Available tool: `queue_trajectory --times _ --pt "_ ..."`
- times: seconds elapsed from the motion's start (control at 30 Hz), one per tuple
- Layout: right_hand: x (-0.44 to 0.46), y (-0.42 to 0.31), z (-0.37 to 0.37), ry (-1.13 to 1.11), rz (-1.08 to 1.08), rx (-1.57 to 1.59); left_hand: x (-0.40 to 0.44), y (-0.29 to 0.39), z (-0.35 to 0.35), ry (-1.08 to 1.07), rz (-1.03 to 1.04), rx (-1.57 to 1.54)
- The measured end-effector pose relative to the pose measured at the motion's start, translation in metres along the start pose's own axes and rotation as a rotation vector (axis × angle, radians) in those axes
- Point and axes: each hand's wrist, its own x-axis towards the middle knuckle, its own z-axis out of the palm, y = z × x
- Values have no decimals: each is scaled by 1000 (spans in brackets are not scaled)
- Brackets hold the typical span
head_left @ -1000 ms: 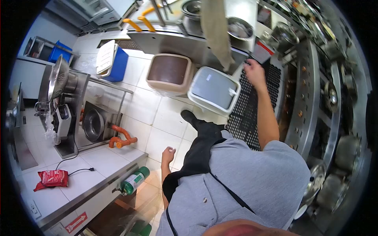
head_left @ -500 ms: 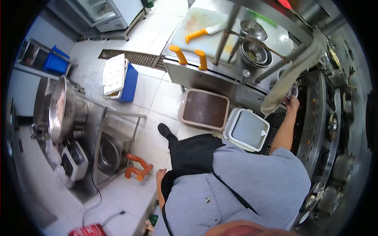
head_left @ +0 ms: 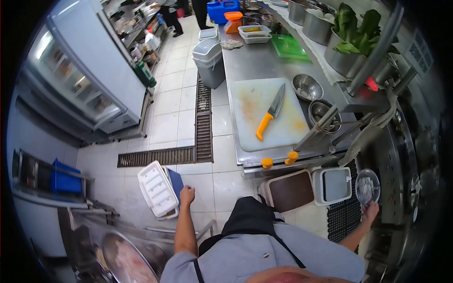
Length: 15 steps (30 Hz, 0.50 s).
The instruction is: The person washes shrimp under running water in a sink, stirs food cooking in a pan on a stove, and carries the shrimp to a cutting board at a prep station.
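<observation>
My right hand (head_left: 371, 212) grips the rim of a small round metal bowl (head_left: 377, 189), held out at my right beside the stove. Pale pieces that I cannot make out lie in the bowl. My left hand (head_left: 187, 195) is closed, its fingers curled, with nothing visible in it. It hangs in front of the blue cooler box (head_left: 175, 183) with a white lid (head_left: 158, 189); I cannot tell whether they touch. Ahead, a yellow-handled knife (head_left: 271, 113) lies on a white cutting board (head_left: 247, 137).
Metal bowls (head_left: 307, 87) stand right of the board. Two yellow handles (head_left: 291, 157) stick up at the counter's front edge. Below are a brown tub (head_left: 291, 188) and a white bin (head_left: 332, 185). A large metal bowl (head_left: 109, 240) of pale meat is at lower left.
My view has swung left and up the aisle. My right hand has brought the metal bowl out from beside the hanging cloth. My left arm has moved forward.
</observation>
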Motion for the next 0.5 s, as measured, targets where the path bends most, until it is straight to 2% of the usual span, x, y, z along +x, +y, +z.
queue_trajectory --times 0.1,0.13,0.17,0.2,0.27,0.3,0.33,0.4,0.43,0.47,0.5 --pt "-133 -53 11 -39 -11 -104 102 64 -12 -103 219 -30" --pt "-169 -67 21 -64 -9 -120 138 75 -2 -184 234 -78" --pt "-200 -77 31 -90 -10 -138 170 79 11 -209 302 -88" --pt "-224 -83 42 -81 -11 -136 193 86 18 -300 277 -137" --pt "-263 -95 81 -65 -9 -107 227 82 30 -267 447 5" --pt "-282 -105 101 -144 -29 -79 245 67 40 -351 420 57" --pt "-297 -113 126 -222 -59 -51 254 60 36 -350 495 130" --pt "-328 -139 202 -260 -35 17 283 33 33 -597 243 156" --pt "-342 -153 237 -304 -7 74 294 15 31 -607 221 327" --pt "-351 -161 270 -320 16 85 305 7 18 -704 138 441" --pt "-359 -169 309 -320 42 125 309 1 5 -740 -87 378"
